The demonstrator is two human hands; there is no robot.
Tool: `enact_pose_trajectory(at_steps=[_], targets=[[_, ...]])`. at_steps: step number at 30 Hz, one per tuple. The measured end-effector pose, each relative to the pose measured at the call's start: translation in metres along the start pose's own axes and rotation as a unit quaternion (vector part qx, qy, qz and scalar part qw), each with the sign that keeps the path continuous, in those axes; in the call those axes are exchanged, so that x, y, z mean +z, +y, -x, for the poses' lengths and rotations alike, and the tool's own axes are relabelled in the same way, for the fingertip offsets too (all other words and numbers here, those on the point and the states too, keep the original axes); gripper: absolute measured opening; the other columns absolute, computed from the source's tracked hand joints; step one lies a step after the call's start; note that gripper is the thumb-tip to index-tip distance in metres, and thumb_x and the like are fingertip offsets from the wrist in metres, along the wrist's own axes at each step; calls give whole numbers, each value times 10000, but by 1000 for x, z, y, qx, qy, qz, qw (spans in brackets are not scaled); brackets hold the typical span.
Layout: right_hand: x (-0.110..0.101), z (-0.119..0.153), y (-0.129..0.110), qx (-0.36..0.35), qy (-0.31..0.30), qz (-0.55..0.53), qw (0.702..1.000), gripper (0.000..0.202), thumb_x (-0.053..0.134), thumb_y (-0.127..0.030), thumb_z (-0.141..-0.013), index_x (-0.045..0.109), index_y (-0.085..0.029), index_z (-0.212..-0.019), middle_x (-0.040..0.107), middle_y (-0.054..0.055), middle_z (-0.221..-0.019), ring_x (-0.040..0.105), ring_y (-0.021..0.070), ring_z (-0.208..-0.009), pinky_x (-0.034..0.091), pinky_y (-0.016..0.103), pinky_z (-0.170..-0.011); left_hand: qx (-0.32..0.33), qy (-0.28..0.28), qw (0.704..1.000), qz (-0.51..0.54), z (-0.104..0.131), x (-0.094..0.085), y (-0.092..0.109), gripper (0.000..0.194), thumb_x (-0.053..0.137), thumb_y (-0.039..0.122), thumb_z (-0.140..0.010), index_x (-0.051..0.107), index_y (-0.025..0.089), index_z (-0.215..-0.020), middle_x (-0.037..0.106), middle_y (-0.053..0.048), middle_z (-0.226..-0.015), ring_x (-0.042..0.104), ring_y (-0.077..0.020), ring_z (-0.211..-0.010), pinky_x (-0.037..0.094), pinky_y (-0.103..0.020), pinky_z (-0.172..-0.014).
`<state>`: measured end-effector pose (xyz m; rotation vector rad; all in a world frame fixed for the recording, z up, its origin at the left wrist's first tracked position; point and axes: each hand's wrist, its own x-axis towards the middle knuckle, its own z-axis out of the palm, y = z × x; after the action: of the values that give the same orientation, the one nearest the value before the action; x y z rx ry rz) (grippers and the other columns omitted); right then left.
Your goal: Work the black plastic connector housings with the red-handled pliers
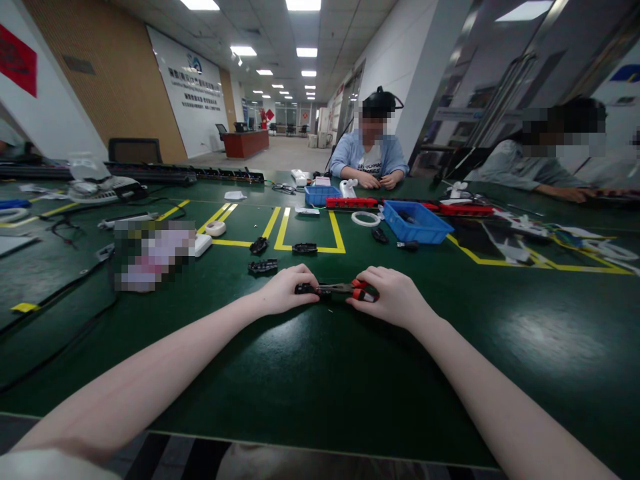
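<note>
Left hand (294,289): fingers pinch the black part (303,289), centre of the table (320,387) | Right hand (389,295): fingers grip the pliers (345,288), nose at the part's right end; bite cannot be told | Method: steady the part, align the nose squarely, squeeze gradually, keep left fingertips clear
</note>
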<state>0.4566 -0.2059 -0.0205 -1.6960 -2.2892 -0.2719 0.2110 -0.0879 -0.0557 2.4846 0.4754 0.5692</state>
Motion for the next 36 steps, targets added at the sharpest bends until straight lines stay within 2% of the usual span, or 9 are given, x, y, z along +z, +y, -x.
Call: enact_pose_trajectory(at_steps=[17, 36], targets=[[-6, -2, 0, -8, -21, -8, 1000, 267, 653, -469, -816, 637, -212, -886, 672, 47, -868, 613, 199, -757, 431, 305, -626, -3, -8, 1000, -3, -1, -2, 2, 142, 674, 318, -878, 683, 217, -978, 597, -40, -1061, 615, -207, -956, 491, -351, -880], [-5, -1, -2, -12, -14, -8, 1000, 266, 649, -456, -812, 635, -203, -893, 675, 63, -878, 611, 207, -757, 425, 314, -636, -3, -8, 1000, -1, -1, -1, 1, 147, 680, 312, -874, 686, 212, -982, 594, -39, -1056, 616, -206, -954, 495, -356, -888]])
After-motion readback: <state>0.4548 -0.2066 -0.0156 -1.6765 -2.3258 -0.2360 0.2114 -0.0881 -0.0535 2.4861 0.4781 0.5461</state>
